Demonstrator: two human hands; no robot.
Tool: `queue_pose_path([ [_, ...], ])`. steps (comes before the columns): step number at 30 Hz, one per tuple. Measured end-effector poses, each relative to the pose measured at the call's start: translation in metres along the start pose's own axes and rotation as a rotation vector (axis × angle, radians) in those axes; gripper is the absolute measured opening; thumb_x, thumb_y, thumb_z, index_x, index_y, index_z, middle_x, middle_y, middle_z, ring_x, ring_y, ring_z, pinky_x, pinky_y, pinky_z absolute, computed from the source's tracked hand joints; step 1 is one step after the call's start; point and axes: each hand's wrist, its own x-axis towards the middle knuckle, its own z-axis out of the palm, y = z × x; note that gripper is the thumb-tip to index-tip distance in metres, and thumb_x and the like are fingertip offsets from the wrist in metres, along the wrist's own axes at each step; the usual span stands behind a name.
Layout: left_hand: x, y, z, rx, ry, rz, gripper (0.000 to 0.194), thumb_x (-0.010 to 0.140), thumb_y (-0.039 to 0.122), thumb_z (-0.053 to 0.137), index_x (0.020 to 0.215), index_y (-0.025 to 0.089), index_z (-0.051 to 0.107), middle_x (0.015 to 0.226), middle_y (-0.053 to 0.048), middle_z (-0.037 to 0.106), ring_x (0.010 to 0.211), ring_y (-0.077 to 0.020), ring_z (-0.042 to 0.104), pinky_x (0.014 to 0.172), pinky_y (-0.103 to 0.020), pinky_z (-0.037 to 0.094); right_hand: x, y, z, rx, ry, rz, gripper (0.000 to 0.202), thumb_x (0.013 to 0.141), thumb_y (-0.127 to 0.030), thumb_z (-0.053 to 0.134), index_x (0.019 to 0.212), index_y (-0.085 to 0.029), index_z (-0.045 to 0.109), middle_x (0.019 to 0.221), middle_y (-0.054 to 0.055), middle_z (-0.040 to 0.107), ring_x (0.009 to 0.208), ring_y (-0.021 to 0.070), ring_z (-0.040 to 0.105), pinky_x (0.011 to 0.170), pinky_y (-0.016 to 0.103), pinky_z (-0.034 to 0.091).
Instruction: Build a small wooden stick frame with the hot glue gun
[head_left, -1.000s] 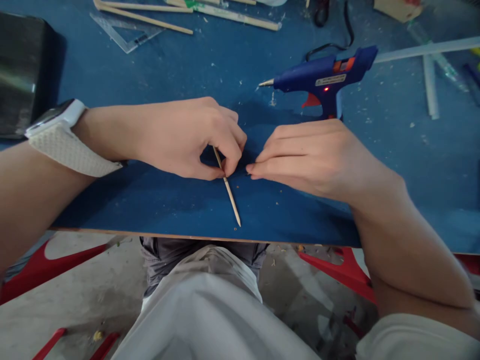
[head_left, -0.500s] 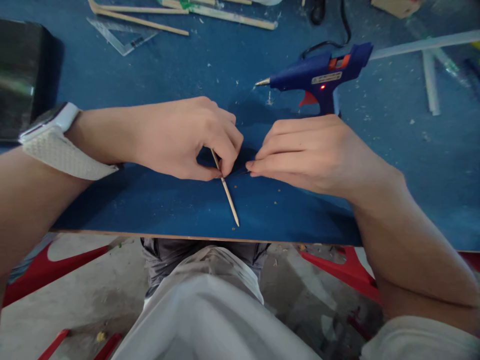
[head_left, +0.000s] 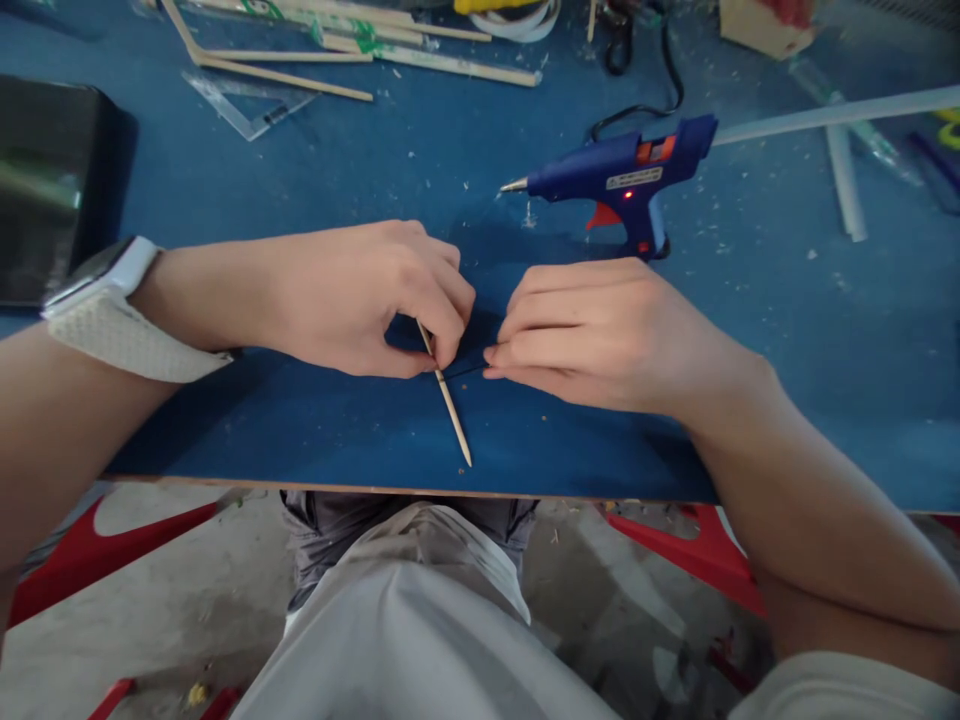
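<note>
A thin wooden stick (head_left: 454,420) with a pointed lower end slants over the blue table, pinched between the thumb and forefinger of my left hand (head_left: 390,300). Its upper part runs up behind my fingers. From the stick, just below my left fingertips, a fine dark thread (head_left: 466,370) stretches right to my right hand (head_left: 600,335), whose thumb and fingertips are closed on it. A dark band of it shows across the stick. Above my right hand stands a blue glue gun (head_left: 622,180) with a lit red light.
Wooden sticks (head_left: 300,80) and a clear set square (head_left: 255,115) lie at the back left. A black box (head_left: 45,190) stands at the far left. Glue sticks (head_left: 847,185) lie at the right. The table's front edge (head_left: 420,490) runs close to my body.
The view has tilted slightly, so everything sits a little lower. The thread between the stick and my right hand now shows as a clearer line; both hands keep their pinch.
</note>
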Motion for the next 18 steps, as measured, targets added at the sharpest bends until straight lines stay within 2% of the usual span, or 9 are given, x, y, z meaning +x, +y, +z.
queue_pose_path([
  [5, -0.002, -0.001, 0.000, 0.032, 0.055, 0.087, 0.030, 0.111, 0.020, 0.062, 0.097, 0.027, 0.087, 0.104, 0.004, 0.084, 0.105, -0.0141, 0.071, 0.099, -0.034, 0.044, 0.009, -0.013, 0.012, 0.006, 0.021, 0.013, 0.031, 0.121, -0.018, 0.054, 0.103, -0.018, 0.079, 0.103, 0.005, 0.082, 0.099, 0.0196, 0.075, 0.084, 0.034, 0.061],
  [12, 0.000, -0.002, 0.001, 0.020, 0.015, 0.031, 0.029, 0.108, 0.025, 0.063, 0.092, 0.029, 0.087, 0.101, 0.003, 0.082, 0.102, -0.0181, 0.073, 0.103, -0.037, 0.050, -0.001, -0.001, -0.008, -0.036, -0.089, 0.007, 0.030, 0.120, -0.016, 0.052, 0.111, -0.018, 0.080, 0.107, 0.005, 0.083, 0.092, 0.0207, 0.074, 0.075, 0.035, 0.055],
  [18, 0.001, 0.000, 0.000, 0.015, 0.002, 0.006, 0.026, 0.107, 0.022, 0.065, 0.095, 0.026, 0.087, 0.105, 0.001, 0.083, 0.106, -0.0185, 0.071, 0.109, -0.037, 0.049, 0.001, 0.000, 0.001, -0.021, -0.059, 0.000, 0.029, 0.120, -0.022, 0.056, 0.105, -0.019, 0.080, 0.104, 0.004, 0.083, 0.091, 0.0199, 0.072, 0.074, 0.036, 0.055],
])
